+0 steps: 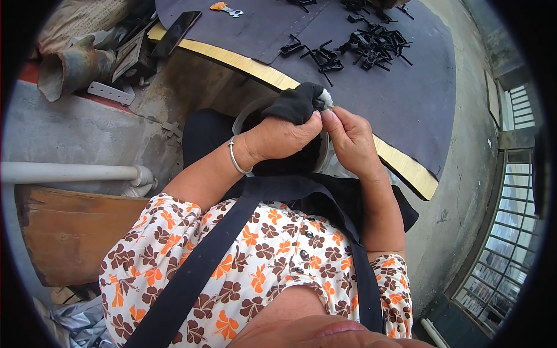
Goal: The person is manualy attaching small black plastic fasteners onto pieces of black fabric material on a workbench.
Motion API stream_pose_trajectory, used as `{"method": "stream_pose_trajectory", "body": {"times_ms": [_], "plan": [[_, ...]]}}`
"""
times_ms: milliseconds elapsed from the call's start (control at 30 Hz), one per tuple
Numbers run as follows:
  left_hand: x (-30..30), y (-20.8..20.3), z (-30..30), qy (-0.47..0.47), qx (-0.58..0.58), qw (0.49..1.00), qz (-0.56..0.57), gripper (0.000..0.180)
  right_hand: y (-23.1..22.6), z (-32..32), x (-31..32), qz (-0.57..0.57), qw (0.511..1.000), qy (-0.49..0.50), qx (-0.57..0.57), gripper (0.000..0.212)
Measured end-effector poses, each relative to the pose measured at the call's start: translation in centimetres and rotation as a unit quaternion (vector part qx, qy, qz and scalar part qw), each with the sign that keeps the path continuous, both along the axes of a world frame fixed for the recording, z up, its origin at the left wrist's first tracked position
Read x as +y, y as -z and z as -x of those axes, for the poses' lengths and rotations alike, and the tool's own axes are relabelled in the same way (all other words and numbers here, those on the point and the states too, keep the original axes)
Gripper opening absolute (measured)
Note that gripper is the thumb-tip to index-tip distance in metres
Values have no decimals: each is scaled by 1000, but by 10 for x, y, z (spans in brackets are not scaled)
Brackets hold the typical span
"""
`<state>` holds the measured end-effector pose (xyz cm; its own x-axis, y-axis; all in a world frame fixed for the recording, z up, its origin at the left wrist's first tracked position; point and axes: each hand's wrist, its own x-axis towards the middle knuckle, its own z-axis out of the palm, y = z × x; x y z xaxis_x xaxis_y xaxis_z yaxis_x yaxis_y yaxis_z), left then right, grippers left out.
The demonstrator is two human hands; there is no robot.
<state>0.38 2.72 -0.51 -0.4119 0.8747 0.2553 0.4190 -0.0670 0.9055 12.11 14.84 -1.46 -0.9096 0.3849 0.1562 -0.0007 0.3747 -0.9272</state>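
Observation:
Both hands meet just off the table's front edge, over a bucket. My left hand (284,137), with a bracelet on its wrist, is closed round a bunched black cloth piece (296,104), perhaps a glove. A white, fluffy-looking bit (326,100) shows at the cloth's right end. My right hand (355,139) is closed in a pinch at that white end, its thumb almost touching the left thumb. Whether anything small lies between the fingertips is hidden. Below the hands, the pale bucket (239,123) has a dark inside, partly covered by my left hand and wrist.
Black clips with rods (374,46) lie heaped on the dark-covered table (406,98). A phone (177,33) rests at its left edge near a small wrench (235,12). A rusty pipe piece (72,66) and a white pipe (69,173) are at left; a barred window (505,232) is at right.

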Motion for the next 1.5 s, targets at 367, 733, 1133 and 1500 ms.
{"method": "stream_pose_trajectory", "body": {"times_ms": [367,733,1133,1500], "plan": [[-15,-1,21,-44,416,906,-57,10,-6,14,9,-234,965,121,10,21],[-4,2,19,-140,208,963,-103,14,2,13,7,-397,906,144,27,8],[10,3,11,30,14,996,-80,22,4,8,0,-8,985,130,110,14],[6,0,3,-49,92,994,-39,25,4,7,1,-19,998,43,29,26]]}}
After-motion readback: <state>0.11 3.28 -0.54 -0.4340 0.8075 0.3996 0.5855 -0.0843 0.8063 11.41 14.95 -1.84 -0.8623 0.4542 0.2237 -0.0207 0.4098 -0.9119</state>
